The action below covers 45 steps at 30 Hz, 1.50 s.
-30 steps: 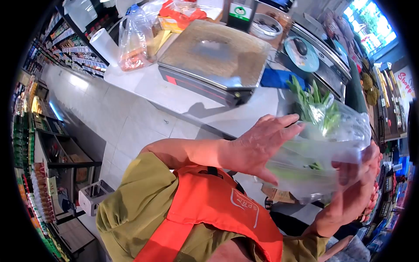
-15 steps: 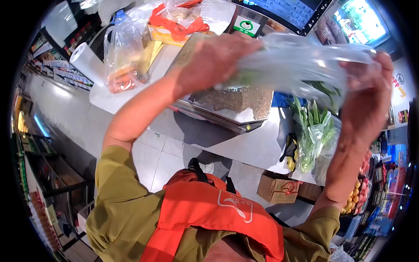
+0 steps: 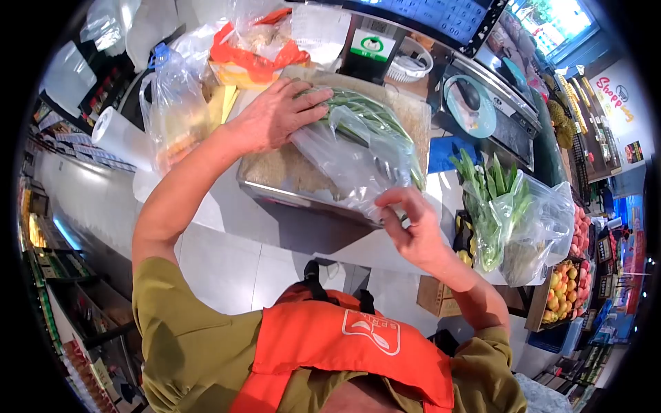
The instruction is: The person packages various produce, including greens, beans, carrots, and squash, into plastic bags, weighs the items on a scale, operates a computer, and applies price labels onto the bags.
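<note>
A clear plastic bag (image 3: pixel 344 162) with long green vegetable stalks (image 3: pixel 368 117) inside lies slantwise on the worn plate of a weighing scale (image 3: pixel 272 162). My left hand (image 3: pixel 272 117) rests over the bag's upper left end, fingers stretched out flat and a little apart. At the bag's lower right edge is my right hand (image 3: pixel 416 230), its thumb and forefinger bent together on the plastic. To the right of the scale, another clear bag of leafy greens (image 3: pixel 492 206) lies on the white counter.
Left of the scale stand a bag with a blue-capped bottle (image 3: pixel 175 103) and a roll of plastic bags (image 3: pixel 124 138). Behind are an orange-red bag (image 3: pixel 255 55), a green payment sign (image 3: pixel 372 45) and a screen (image 3: pixel 441 17). A fruit crate (image 3: pixel 561 296) sits at the right.
Both hands have come down from above the scale with the bag, which now lies on the plate. My right hand moved left and toward me; my left hand is now flat on the bag.
</note>
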Each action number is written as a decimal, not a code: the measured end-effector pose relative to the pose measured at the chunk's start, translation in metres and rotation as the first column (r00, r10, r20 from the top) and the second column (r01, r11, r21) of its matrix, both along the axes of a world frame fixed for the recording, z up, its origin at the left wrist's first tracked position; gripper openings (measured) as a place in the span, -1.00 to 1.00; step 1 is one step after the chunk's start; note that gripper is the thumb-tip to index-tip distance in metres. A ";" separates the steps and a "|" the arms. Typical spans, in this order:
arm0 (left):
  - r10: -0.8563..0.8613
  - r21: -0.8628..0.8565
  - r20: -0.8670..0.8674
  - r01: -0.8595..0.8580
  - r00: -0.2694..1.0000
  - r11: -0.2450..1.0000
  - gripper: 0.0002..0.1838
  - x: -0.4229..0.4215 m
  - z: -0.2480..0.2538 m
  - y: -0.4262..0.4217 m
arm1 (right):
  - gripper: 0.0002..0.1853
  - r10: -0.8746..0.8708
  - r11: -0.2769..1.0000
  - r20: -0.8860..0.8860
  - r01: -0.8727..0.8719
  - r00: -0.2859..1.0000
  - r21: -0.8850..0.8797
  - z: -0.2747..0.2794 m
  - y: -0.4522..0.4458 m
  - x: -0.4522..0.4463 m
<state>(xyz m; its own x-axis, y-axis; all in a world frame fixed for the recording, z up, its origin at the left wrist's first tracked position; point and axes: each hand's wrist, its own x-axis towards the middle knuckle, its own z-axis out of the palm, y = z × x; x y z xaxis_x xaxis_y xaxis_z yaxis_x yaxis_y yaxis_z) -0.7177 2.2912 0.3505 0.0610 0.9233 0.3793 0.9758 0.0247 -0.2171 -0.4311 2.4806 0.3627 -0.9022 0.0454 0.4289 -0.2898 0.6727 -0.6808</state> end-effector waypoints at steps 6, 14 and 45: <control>0.066 -0.087 0.048 -0.061 0.997 0.994 -0.01 0.006 0.034 -0.005 | -0.76 0.010 0.987 0.004 -0.011 1.000 0.163 0.018 -0.006 0.011; -0.063 -0.101 0.217 0.086 0.974 0.991 0.01 0.009 0.046 -0.006 | -0.76 -0.133 0.980 0.132 0.150 0.982 -0.129 0.042 0.004 0.062; -0.127 0.065 0.245 0.115 0.961 0.991 0.10 0.051 0.036 -0.047 | -0.84 -0.436 0.750 0.374 0.560 0.819 -0.352 0.011 0.083 0.102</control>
<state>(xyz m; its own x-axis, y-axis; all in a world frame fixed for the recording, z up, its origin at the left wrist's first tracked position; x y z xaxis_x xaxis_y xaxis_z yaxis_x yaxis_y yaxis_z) -0.6671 2.2440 0.3862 0.0692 0.8943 0.4421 0.9952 -0.0923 0.0310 -0.3290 2.5634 0.3738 -0.7677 0.6406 0.0149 0.2255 0.2918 -0.9295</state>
